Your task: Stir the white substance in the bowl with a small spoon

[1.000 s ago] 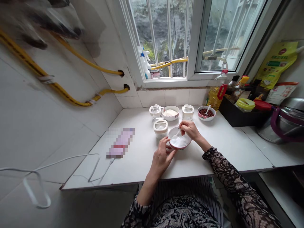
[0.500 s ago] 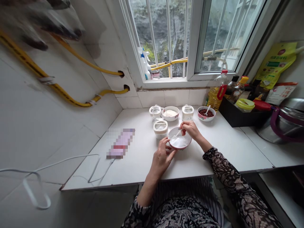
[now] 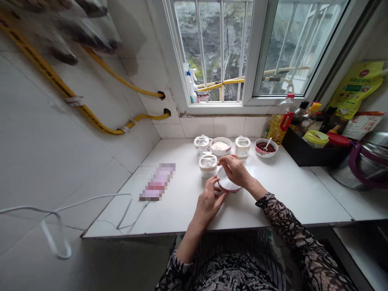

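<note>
My left hand [image 3: 209,200] steadies a white bowl [image 3: 228,184] with a pinkish-red rim, its fingers and thumb against the left and near sides. White powder or grains lie in the bowl. My right hand [image 3: 235,169] is closed on a small white spoon [image 3: 214,162], above the bowl's far side and covering part of it. The spoon's head points left, over a lidded clear jar [image 3: 207,173] with a cream top. What the spoon carries is too small to make out.
Behind stand two more jars [image 3: 243,146] [image 3: 201,142], a bowl of pale powder [image 3: 220,152] and a bowl of dark red beans [image 3: 266,154]. An oil bottle [image 3: 277,125], a black condiment box [image 3: 298,150] and a steel pot [image 3: 353,171] are at right. A pixelated phone-like object [image 3: 159,182] trails a white cable.
My right hand has moved left with the spoon, from inside the bowl to over the near jar. My left hand stays on the bowl. The view has shifted slightly.
</note>
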Available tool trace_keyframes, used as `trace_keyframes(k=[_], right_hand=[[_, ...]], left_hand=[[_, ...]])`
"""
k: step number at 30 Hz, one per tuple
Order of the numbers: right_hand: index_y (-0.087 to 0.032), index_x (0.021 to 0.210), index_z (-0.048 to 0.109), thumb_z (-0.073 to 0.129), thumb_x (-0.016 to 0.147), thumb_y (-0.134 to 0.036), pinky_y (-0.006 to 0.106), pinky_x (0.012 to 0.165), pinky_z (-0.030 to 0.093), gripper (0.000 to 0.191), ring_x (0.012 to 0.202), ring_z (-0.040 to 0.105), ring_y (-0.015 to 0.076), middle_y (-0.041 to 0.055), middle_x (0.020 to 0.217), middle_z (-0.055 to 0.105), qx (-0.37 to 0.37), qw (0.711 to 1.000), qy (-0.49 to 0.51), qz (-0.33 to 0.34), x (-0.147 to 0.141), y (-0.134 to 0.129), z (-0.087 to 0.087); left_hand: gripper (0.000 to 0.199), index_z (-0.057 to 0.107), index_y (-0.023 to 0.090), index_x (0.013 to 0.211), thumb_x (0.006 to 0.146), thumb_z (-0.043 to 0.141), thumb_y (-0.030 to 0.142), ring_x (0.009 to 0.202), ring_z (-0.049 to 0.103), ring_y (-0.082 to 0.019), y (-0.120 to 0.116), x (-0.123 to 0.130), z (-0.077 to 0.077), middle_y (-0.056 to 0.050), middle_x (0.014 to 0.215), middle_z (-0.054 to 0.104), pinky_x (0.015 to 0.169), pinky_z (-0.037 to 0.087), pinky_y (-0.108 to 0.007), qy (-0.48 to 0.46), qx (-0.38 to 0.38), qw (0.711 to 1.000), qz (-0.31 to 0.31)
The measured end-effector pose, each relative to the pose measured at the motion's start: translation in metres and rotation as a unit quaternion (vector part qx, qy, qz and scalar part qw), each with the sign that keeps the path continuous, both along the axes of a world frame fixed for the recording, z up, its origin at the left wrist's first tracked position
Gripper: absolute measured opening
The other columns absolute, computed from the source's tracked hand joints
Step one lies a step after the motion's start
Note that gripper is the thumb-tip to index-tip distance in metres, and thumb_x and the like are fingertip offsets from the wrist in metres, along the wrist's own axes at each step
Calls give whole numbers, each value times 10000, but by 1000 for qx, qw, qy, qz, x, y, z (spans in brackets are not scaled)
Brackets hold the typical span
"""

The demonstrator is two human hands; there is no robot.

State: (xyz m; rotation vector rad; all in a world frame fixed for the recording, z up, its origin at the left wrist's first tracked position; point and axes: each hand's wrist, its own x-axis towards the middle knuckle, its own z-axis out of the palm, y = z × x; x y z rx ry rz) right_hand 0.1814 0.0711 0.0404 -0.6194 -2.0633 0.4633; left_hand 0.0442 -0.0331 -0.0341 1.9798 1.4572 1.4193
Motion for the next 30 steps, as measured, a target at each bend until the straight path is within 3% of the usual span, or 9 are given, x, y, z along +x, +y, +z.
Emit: trace_keyframes(k=[3, 7, 10, 15, 18, 25, 30], right_hand=[[-215, 893, 564, 447, 922, -177, 418, 958, 454, 127, 838, 668, 213, 76, 865, 728, 36, 999, -25, -15, 3, -4, 4], [-208, 845, 575, 481, 845, -182, 337, 786, 494, 97, 721, 650, 192, 29, 714, 679, -61, 993, 61, -75, 22, -3, 13], [-216, 720, 560, 488, 737, -153, 284, 653, 452, 97, 555, 553, 152, -28, 540, 569, -117, 988, 42, -89, 32, 1, 13], [-217, 610, 533, 483, 665, -142, 268, 622, 411, 106, 507, 489, 136, -37, 470, 524, -120, 991, -36, -47, 25, 5, 1], [-211, 612, 547, 468, 673, -151, 254, 606, 414, 116, 478, 497, 127, -40, 446, 539, -165, 986, -33, -22, 19, 5, -5], [-199, 598, 573, 503, 627, -246, 222, 466, 390, 89, 393, 489, 116, -36, 408, 561, -339, 935, 102, -10, 23, 11, -6], [-193, 569, 570, 509, 560, -230, 224, 433, 373, 73, 367, 464, 114, -21, 381, 553, -411, 897, 160, -5, 26, 14, 0]], left_hand=[[409, 442, 230, 1239, 881, 641, 225, 762, 689, -126, 0, 0, 1, -149, 1343, 529, 613, 645, -291, -1, -3, 1000, 1], [408, 441, 232, 1238, 880, 636, 217, 752, 686, -122, -1, 0, 1, -146, 1343, 529, 632, 643, -292, 4, -4, 1000, 1], [400, 443, 230, 1235, 884, 634, 226, 751, 689, -124, -1, 0, 0, -144, 1345, 526, 631, 642, -290, 6, 0, 1000, 3], [383, 453, 222, 1216, 885, 643, 251, 747, 689, -127, 0, -1, -2, -140, 1334, 530, 610, 639, -282, 8, 5, 1000, 12], [382, 452, 221, 1220, 890, 641, 260, 747, 694, -130, 1, -1, -2, -145, 1340, 528, 601, 637, -279, 8, 4, 1000, 9], [371, 454, 221, 1216, 894, 635, 258, 732, 689, -115, -1, -1, 0, -140, 1350, 524, 603, 634, -265, 15, 3, 1000, 13], [366, 459, 221, 1217, 895, 629, 263, 736, 694, -118, -1, -1, 1, -127, 1319, 541, 600, 630, -254, 19, 8, 1000, 11]])
